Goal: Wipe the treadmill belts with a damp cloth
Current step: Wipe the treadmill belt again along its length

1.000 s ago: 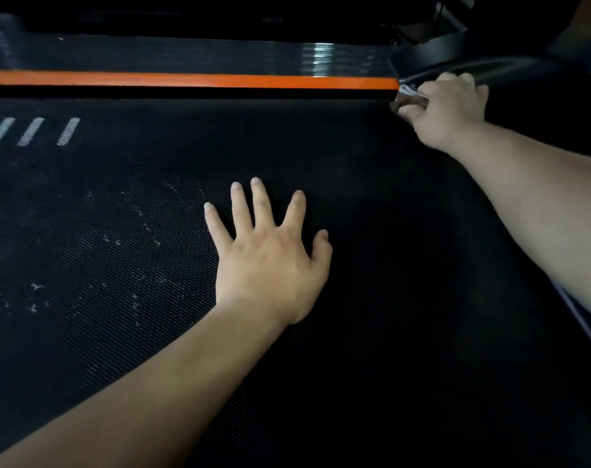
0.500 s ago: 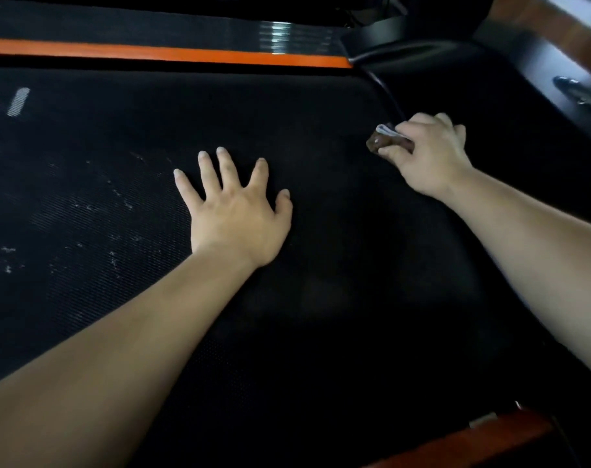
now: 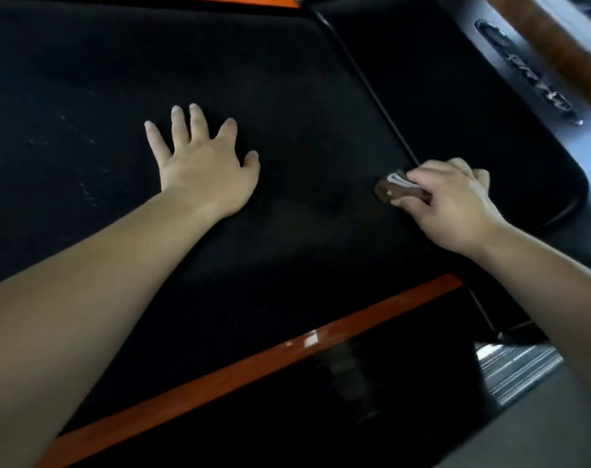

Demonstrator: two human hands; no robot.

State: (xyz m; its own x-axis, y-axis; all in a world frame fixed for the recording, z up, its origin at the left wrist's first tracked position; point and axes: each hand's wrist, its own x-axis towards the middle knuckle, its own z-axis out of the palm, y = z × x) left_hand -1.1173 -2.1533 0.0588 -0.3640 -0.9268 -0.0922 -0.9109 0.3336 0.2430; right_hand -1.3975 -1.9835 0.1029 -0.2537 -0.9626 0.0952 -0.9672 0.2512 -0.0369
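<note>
The folded cloth (image 3: 400, 190), brown with a pale edge showing, lies on the black treadmill belt (image 3: 287, 96) under the right hand (image 3: 456, 201), whose fingers curl over and grip it, close to the belt's edge by the dark end cover (image 3: 490, 146). The left hand (image 3: 203, 163) rests flat on the belt, fingers spread and straight, holding nothing, well apart from the cloth. Below both forearms runs an orange side strip (image 3: 253, 363); faint pale specks (image 3: 88, 194) lie left of the left hand.
</note>
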